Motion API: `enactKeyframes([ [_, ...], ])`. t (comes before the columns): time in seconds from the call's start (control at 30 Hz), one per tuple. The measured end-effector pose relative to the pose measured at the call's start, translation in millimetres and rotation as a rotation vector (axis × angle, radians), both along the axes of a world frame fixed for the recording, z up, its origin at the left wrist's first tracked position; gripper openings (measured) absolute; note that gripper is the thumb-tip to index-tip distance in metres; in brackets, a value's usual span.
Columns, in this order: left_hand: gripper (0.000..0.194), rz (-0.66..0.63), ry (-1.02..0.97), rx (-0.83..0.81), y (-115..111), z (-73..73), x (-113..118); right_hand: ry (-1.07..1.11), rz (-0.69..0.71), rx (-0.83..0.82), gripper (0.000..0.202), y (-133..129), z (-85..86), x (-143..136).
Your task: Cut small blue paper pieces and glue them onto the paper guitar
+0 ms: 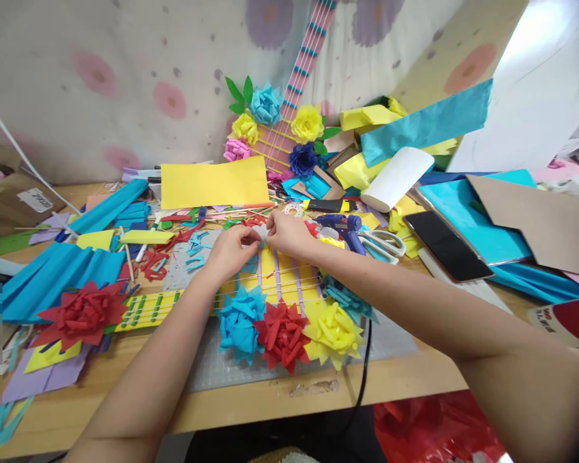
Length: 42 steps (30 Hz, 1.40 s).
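My left hand (235, 249) and my right hand (289, 233) meet over the far side of a yellow paper guitar (270, 275), fingertips pinched close together. A small pale scrap shows between them, too small to name. Along the guitar's near edge sit a blue paper flower (242, 325), a red paper flower (284, 335) and a yellow paper flower (334, 330). A teal flower (350, 297) lies partly under my right forearm. The guitar's neck (147, 310) runs left beneath my left forearm to a large red flower (84, 312).
Behind leans a finished-looking pink guitar (275, 141) with flowers. A glue gun (342, 228), scissors (383, 244), tape roll (293, 210) and phone (446, 245) lie to the right. Yellow paper (215, 183) stands at the back. A black cord (367, 360) hangs over the front edge.
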State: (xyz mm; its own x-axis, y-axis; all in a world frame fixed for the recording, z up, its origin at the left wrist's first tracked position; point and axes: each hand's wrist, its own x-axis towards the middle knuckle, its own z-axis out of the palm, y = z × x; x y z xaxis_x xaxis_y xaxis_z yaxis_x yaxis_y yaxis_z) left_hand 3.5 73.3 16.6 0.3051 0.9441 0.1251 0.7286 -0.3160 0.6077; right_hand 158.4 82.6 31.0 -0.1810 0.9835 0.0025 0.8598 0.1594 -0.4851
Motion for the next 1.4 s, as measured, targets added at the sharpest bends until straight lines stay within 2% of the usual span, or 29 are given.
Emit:
enactKeyframes([
  [0.2, 0.016, -0.002, -0.018, -0.006, 0.3, -1.1, -0.9, 0.041, 0.000, -0.025, 0.015, 2.1, -2.3, 1.7],
  [0.47, 0.016, -0.016, -0.048, -0.010, 0.2, -0.8, -1.4, 0.021, 0.026, -0.073, 0.013, 0.8, 7.4, 4.9],
  [0.63, 0.016, 0.025, -0.100, 0.009, 1.8, -2.3, -2.6, -0.039, 0.093, -0.054, 0.017, 5.9, 8.0, 4.9],
  [0.8, 0.015, 0.116, -0.141, 0.023, 3.7, 2.1, -6.9, -0.077, 0.145, -0.055, 0.019, 9.8, 2.2, 0.7],
  [1.17, 0.013, 0.150, -0.202, 0.042, 6.2, 8.6, -13.8, 0.023, 0.202, -0.053, 0.023, 8.1, -0.6, 1.6],
  [1.4, 0.017, 0.178, -0.170, 0.003, 7.6, 10.2, -20.4, 0.121, 0.215, -0.052, 0.031, 6.0, 7.1, 11.6],
])
